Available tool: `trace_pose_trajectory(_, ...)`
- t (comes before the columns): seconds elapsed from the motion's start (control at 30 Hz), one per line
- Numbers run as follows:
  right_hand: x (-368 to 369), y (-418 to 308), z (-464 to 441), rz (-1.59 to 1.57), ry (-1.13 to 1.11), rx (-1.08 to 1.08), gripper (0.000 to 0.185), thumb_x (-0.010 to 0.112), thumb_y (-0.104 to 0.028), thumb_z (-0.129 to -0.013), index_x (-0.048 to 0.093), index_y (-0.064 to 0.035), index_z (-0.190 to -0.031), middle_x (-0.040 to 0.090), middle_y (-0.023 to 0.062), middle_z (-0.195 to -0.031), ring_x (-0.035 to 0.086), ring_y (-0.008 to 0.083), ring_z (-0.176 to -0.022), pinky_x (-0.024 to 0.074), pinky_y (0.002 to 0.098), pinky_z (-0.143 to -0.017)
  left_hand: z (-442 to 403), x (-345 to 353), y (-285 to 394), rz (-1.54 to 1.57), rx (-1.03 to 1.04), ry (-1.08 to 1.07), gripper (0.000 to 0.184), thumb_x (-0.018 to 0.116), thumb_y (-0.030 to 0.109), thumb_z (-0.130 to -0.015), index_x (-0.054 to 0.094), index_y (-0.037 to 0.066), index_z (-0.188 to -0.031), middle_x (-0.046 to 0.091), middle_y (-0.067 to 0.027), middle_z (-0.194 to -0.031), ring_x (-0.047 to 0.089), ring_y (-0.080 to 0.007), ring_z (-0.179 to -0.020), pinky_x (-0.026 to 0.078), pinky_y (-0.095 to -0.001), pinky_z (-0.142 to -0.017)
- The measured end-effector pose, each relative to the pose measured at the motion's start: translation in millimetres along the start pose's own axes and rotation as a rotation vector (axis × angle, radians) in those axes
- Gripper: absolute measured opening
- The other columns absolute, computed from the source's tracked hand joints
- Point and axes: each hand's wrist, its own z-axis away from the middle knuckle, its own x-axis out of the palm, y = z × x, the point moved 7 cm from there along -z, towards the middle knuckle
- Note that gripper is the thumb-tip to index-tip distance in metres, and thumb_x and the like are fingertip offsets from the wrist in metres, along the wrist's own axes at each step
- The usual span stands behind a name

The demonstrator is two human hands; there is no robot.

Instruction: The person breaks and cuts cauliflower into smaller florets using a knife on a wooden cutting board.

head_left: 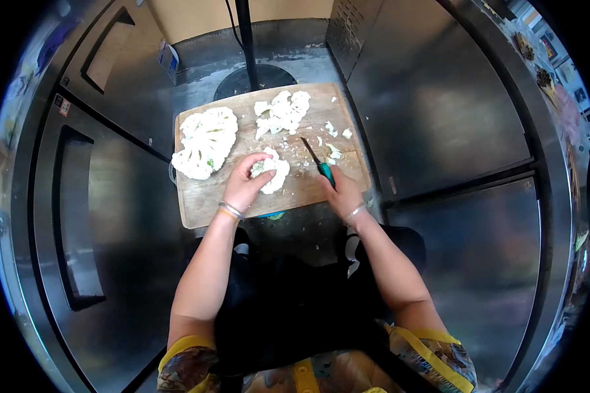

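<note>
My left hand (246,181) has its thumb and fingers closed around a cauliflower piece (277,175) near the front of the wooden cutting board (242,118). In my right hand (343,194) is a knife (325,170) with a green handle. Its dark, narrow blade points up and to the left, apart from the piece in my left hand. A large cauliflower head (206,141) lies on the board's left side. Cut cauliflower florets (283,112) are heaped at the back. Small scraps (333,154) are scattered around the blade and to its right.
Stainless steel cabinets with doors stand on the left (131,196) and right (439,98). Behind the board, a black pole (245,46) rises from a round dark base (229,82) on the floor. My knees are below the board's front edge.
</note>
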Motion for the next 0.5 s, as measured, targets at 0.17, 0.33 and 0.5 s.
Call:
trace_pose_trajectory(0.17,57,3,-19,-0.569,-0.172,0.098,0.028,0.062,-0.027,-0.087,0.053,-0.0043,-0.099,0.052,0.0023,-0.064,0.049,0.0102,-0.050,0.0425,0.0260,-0.047,-12,-1,-17,-0.008,0.154,-0.013,0.037,0.072,-0.001,-0.073,0.063,0.007,-0.108,0.057,-0.0053,-0.112,0.053,-0.0153,-0.105,0.042,-0.0264,-0.090)
trace_pose_trajectory(0.33,63,-17,-32,-0.608,-0.095,0.130,0.028,0.067,-0.020,-0.082,0.054,-0.0034,-0.100,0.054,0.0009,-0.069,0.050,0.0093,-0.054,0.0437,0.0251,-0.050,-5,-12,-17,-0.507,0.251,0.034,0.044,0.072,-0.003,-0.071,0.062,0.009,-0.112,0.057,-0.0074,-0.113,0.054,-0.0163,-0.107,0.044,-0.0284,-0.092)
trace_pose_trajectory(0.5,72,-33,-39,-0.526,-0.025,0.043,0.030,0.066,-0.012,-0.073,0.054,-0.0003,-0.098,0.059,0.0187,-0.082,0.058,0.0355,-0.077,0.0462,0.0401,-0.070,-1,-18,-25,-0.352,0.015,0.148,0.039,0.070,-0.005,-0.075,0.058,0.006,-0.110,0.061,-0.0024,-0.101,0.058,-0.0127,-0.095,0.048,-0.0251,-0.083)
